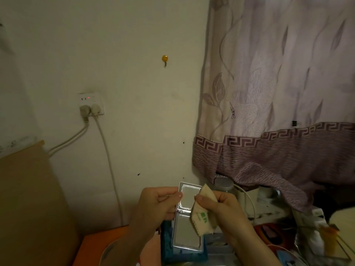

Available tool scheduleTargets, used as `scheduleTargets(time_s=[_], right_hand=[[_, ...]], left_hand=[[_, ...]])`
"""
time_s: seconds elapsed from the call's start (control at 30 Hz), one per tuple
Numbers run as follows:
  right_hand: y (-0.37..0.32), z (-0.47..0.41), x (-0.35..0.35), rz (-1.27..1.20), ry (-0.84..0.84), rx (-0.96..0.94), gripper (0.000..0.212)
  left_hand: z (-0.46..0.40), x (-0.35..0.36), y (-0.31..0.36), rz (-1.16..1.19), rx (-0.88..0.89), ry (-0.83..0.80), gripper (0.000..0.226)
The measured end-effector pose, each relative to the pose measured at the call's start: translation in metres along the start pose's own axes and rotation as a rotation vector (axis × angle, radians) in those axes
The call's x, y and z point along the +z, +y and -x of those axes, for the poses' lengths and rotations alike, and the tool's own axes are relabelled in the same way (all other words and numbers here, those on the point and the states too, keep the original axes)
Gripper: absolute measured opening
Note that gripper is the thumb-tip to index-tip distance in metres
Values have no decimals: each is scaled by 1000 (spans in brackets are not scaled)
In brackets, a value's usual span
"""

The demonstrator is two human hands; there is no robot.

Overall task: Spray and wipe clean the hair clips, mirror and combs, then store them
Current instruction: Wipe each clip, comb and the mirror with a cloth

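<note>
**Silver compact held upright between the hands, cloth at its right edge**

Silver-framed and hinged, the mirror is held open in front of the person, its long axis running near vertical, the upper leaf tilted a little away and the lower leaf hanging toward the blue box seen beneath it. The upper leaf's left edge is pinched by the left hand, thumb laid on the front of the frame and fingers curled behind. A pale cloth is gripped by the right hand, fingers and thumb closed round its folds, and it is laid against the right side of the mirror, covering part of the hinge area. The glass thus lies just left of the cloth-bearing hand, which is the nearer one for wiping. A stroke leftward across the upper leaf, or down along the long axis onto the lower leaf, is judged to be what is called for. No clips or combs can be made out with certainty.
</note>
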State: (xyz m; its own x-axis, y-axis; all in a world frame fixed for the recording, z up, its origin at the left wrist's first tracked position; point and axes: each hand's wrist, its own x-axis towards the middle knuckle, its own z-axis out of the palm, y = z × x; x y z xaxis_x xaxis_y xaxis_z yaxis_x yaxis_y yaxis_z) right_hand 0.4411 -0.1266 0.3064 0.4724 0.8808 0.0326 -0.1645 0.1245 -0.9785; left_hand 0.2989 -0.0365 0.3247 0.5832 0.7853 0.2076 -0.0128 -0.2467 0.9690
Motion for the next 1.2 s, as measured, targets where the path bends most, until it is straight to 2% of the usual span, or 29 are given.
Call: scheduleTargets(time_s=[0.23, 0.37, 0.5, 0.63, 0.73, 0.8, 0.9, 1.0, 1.03, 1.13, 1.2], right_hand=[[-14, -1, -6, 89, 18, -5, 12], [-15, -1, -12, 182, -17, 14, 11], [-17, 0, -18, 267, -71, 11, 7], [-19, 1, -17, 331, -137, 30, 14], [-17, -2, -15, 277, -97, 63, 14], [-13, -5, -14, 150, -29, 105, 15], [-6, -9, -13, -44, 70, 177, 15], [1, -12, -15, -134, 136, 196, 13], [3, -12, -15, -144, 152, 192, 12], [8, -12, -12, -173, 192, 175, 11], [11, -11, -10, -184, 218, 166, 11]], left_hand=[[4, 4, -2, -30, 7, -15, 13], [8, 5, 1, 8, 12, -18, 23], [2, -1, 2, -56, -14, -119, 19], [-5, -8, 9, -116, -83, -236, 15], [-11, -8, 9, -119, -144, -244, 14], [-13, -7, 7, -68, -163, -180, 24], [-10, -8, 5, 194, -228, -111, 45], [-5, -12, -2, 321, -178, -92, 44], [-2, -14, -5, 319, -142, -99, 42], [6, -18, -14, 162, -26, -185, 87], [10, -17, -19, 68, 34, -166, 87]])
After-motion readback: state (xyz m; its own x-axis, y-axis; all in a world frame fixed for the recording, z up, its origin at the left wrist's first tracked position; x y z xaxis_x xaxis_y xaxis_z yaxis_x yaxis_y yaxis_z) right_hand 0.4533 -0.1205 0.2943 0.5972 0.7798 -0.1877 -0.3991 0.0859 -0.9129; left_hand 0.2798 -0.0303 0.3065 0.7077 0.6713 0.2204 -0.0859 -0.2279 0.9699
